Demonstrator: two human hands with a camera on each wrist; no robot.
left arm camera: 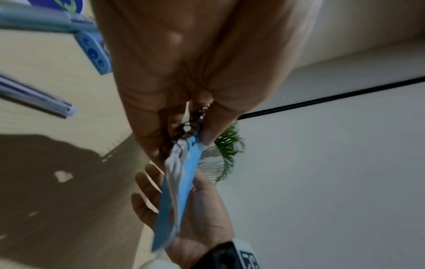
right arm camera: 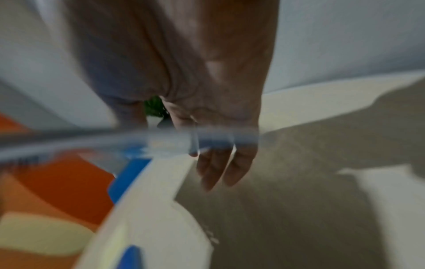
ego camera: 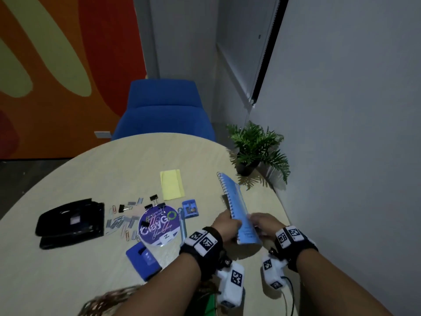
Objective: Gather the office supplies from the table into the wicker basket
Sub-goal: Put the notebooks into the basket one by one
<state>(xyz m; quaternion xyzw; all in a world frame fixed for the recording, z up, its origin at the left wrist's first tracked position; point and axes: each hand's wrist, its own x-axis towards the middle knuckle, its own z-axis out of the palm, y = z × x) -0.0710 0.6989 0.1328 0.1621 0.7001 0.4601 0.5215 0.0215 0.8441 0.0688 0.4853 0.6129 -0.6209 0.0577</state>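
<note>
A blue spiral notebook [ego camera: 238, 208] stands tilted on its edge above the table's right side. My left hand [ego camera: 231, 223] pinches its wire-bound edge; in the left wrist view its fingertips [left arm camera: 207, 134] close on the spiral and cover [left arm camera: 186, 174]. My right hand [ego camera: 256, 221] holds the opposite side, thumb on one face and fingers on the other. The right wrist view is blurred, showing the notebook edge [right arm camera: 138, 140] crossing in front of the fingers [right arm camera: 216, 169]. The wicker basket [ego camera: 107, 302] shows partly at the bottom edge, under my left forearm.
On the round table [ego camera: 114, 160] lie a black hole punch [ego camera: 70, 222], yellow sticky notes [ego camera: 172, 184], scattered clips and staples [ego camera: 124, 221], a round purple disc [ego camera: 158, 224], a pen [ego camera: 182, 222], a small blue box [ego camera: 190, 208] and a blue stapler [ego camera: 143, 261]. A potted plant [ego camera: 255, 147] stands far right.
</note>
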